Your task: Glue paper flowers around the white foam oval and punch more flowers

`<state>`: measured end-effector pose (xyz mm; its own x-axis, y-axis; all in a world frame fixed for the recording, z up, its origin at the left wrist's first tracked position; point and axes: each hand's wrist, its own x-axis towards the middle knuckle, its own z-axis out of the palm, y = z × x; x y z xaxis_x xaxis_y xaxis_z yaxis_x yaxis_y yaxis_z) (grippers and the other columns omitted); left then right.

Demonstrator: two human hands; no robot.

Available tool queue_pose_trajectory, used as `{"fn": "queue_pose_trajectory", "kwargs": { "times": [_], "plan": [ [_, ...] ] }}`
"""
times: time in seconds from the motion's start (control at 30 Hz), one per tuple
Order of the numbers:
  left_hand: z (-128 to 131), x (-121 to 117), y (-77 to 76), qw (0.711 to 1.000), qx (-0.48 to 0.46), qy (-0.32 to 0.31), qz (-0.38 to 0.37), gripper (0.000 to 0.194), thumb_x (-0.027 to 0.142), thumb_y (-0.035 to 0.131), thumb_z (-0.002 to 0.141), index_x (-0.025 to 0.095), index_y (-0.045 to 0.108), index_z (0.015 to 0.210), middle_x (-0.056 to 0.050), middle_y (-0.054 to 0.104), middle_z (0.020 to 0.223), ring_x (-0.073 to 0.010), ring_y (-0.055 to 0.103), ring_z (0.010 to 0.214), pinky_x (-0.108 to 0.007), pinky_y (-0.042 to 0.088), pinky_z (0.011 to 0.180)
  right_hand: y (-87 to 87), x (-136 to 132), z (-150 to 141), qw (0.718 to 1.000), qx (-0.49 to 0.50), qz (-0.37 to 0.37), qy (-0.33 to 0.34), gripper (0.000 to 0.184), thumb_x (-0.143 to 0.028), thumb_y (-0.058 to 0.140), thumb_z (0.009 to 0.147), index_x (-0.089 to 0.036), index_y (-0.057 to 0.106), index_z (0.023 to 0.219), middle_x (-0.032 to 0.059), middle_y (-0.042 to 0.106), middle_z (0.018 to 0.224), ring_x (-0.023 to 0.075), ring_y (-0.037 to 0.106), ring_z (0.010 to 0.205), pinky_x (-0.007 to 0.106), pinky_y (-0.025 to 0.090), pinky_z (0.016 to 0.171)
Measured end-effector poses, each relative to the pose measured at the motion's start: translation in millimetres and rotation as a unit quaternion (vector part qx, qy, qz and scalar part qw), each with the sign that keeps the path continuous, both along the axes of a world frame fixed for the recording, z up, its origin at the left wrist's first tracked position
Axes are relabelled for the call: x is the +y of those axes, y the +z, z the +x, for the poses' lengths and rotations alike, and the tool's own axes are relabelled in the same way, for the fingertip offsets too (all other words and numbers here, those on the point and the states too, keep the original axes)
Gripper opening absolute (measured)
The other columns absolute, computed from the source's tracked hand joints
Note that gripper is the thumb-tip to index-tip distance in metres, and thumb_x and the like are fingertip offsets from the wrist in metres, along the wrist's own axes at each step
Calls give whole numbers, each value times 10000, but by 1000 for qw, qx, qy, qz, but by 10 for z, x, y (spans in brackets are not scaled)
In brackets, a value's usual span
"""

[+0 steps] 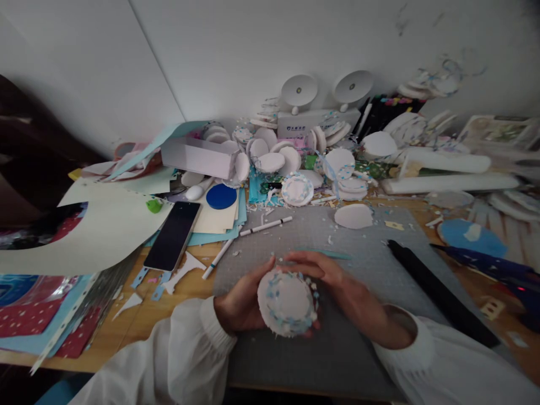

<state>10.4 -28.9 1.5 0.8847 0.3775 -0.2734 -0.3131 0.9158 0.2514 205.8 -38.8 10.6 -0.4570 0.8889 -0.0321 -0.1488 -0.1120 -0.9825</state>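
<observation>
Above the grey cutting mat, my left hand (244, 304) holds a round white disc (291, 304) by its left side, with fingertips showing at the lower right edge. Pale blue and white bits form a ring on the disc's face, which is tilted toward me. My right hand (337, 281) lies along the disc's upper right rim, its fingers stretched out and its thumb hidden. Whether it presses on the rim I cannot tell. Behind my hands a thin teal strip (324, 253) lies on the mat.
Many similar white discs (270, 162) are heaped along the wall. A phone (172, 236), white pens (265, 225) and paper scraps lie left. A long black tool (439, 292) and a dark blue device with a red light (502, 270) are right. The cutting mat (261, 365) covers the middle.
</observation>
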Motion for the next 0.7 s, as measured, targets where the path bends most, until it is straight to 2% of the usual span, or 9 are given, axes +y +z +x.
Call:
{"fn": "queue_pose_trajectory", "kwargs": {
  "times": [0.07,0.13,0.2,0.27,0.33,0.43,0.5,0.6,0.7],
  "plan": [
    [-23,32,15,999,-13,38,1,608,565,382,894,47,605,1121,-209,676,1030,-313,664,904,-420,442,824,29,31,23,997,10,10,-77,429,-519,381,897,-235,633,1097,61,719,882,208,644,742,347,484,713],
    [-54,70,22,996,-16,89,-8,543,506,423,897,49,609,1124,-205,674,1054,-301,660,942,-394,442,849,42,46,52,989,20,30,-143,400,-439,348,926,-213,675,962,6,630,579,126,475,433,291,423,557],
    [-82,100,18,992,-9,128,-18,502,467,459,890,53,610,1131,-203,667,1086,-295,650,988,-377,432,890,48,38,65,984,20,50,-170,411,-416,341,932,-195,687,905,-23,535,467,93,333,354,268,340,477],
    [-98,117,10,990,-8,139,-20,495,469,472,881,65,611,1130,-202,666,1091,-301,650,990,-383,435,895,44,21,58,983,19,63,-171,383,-414,382,920,-187,689,900,-22,533,477,83,316,358,261,289,444],
    [-101,120,5,991,-10,132,-19,506,484,471,878,67,609,1129,-202,670,1076,-302,659,965,-388,448,877,29,7,43,984,17,64,-165,329,-382,419,916,-190,686,911,-23,551,517,72,324,373,252,284,438],
    [-91,114,10,990,-3,135,-30,515,485,466,883,54,604,1129,-210,667,1085,-299,658,972,-386,453,887,-13,5,43,983,17,79,-163,262,-321,441,921,-212,679,930,-42,531,537,63,351,407,233,353,497],
    [-86,110,14,989,3,140,-39,537,500,458,887,42,601,1128,-219,664,1091,-304,653,997,-388,448,910,-50,9,52,981,7,95,-168,222,-298,456,927,-236,668,954,-40,566,624,57,404,451,223,391,546],
    [-88,105,13,990,4,132,-50,616,563,456,874,11,604,1103,-233,670,1075,-323,651,1019,-386,442,941,-118,16,36,976,-39,128,-170,158,-275,555,893,-285,624,1035,-21,614,853,85,563,717,213,450,693],
    [-100,101,13,989,-8,131,-68,635,576,456,873,3,593,1108,-223,677,1078,-330,645,1039,-406,435,970,-192,23,-24,975,-76,138,-155,343,-266,651,834,-336,543,1152,-6,599,1045,136,552,1018,269,436,906]
  ]
}}
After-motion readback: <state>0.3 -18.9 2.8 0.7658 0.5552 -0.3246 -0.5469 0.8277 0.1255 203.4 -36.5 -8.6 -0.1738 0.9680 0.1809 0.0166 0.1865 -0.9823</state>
